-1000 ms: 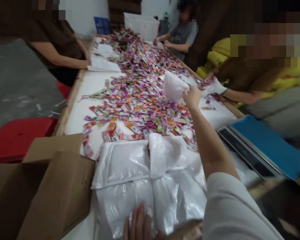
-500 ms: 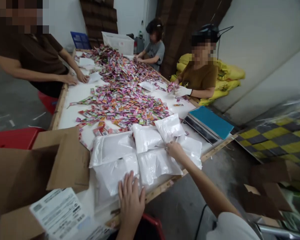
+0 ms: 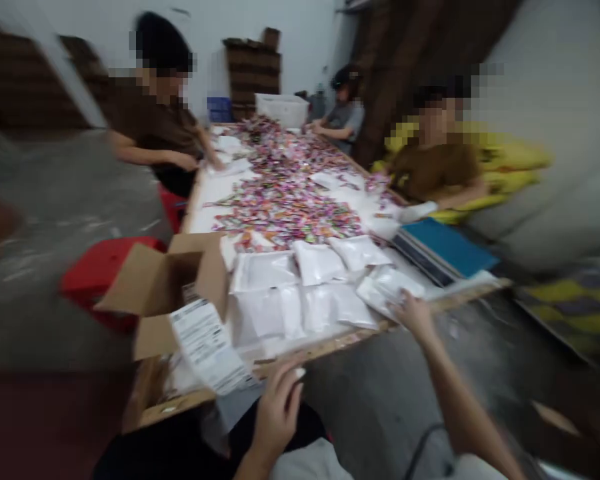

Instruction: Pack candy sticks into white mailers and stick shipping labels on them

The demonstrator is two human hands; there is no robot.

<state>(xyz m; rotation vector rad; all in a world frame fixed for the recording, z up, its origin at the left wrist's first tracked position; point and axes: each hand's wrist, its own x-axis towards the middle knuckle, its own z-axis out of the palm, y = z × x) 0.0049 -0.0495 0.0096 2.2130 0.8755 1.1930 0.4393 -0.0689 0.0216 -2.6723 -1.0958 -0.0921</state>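
Note:
My right hand [image 3: 413, 316] has its fingers closed on the near edge of a white packet [image 3: 380, 287] at the right end of the group. Beside it, several more plump white packets lie in two rows, among them a back-row one [image 3: 320, 262] and a front-row one [image 3: 265, 313]. My left hand [image 3: 279, 408] is raised off the near table edge, its fingers curled together; a small white spot shows at the fingertips, too blurred to identify. A printed label sheet [image 3: 210, 347] hangs near the open cardboard box [image 3: 185, 287].
Colourful sachets [image 3: 290, 193] are heaped along the table [image 3: 213, 212]. A blue-topped flat device [image 3: 445, 247] lies at the right. Three people sit or stand around the table, near a white bin [image 3: 281, 111]. A red stool [image 3: 113, 267] stands left.
My view has swung left and blurred. My left hand has lifted off the front packets and curled. My right hand has moved from the middle packets to the rightmost one and taken its edge.

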